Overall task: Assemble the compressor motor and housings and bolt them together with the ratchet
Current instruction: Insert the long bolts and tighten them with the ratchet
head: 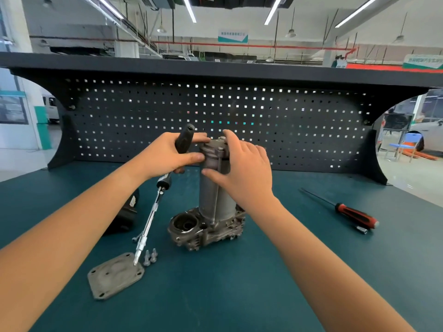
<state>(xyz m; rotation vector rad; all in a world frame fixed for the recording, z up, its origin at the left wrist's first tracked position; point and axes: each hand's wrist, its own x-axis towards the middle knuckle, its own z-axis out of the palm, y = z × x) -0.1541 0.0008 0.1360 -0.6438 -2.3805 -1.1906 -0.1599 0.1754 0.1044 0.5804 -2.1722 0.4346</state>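
Two hands meet at motor (pixel 211 192), upright on housing (pixel 191 230), tabletop (pixel 239 283) centre. Left hand (pixel 165 155) grip clamped on ratchet (pixel 149 221) handle, thumb touching motor top. Right hand (pixel 244 168) grip wrapped round motor top. Cover plate (pixel 115 276), three bolts (pixel 149 256) at 7 o'clock; screwdriver (pixel 352 214) at 3 o'clock

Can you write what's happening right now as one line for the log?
left hand: grips ratchet | right hand: holds motor top | motor: upright on housing | cover plate, bolts: loose on table
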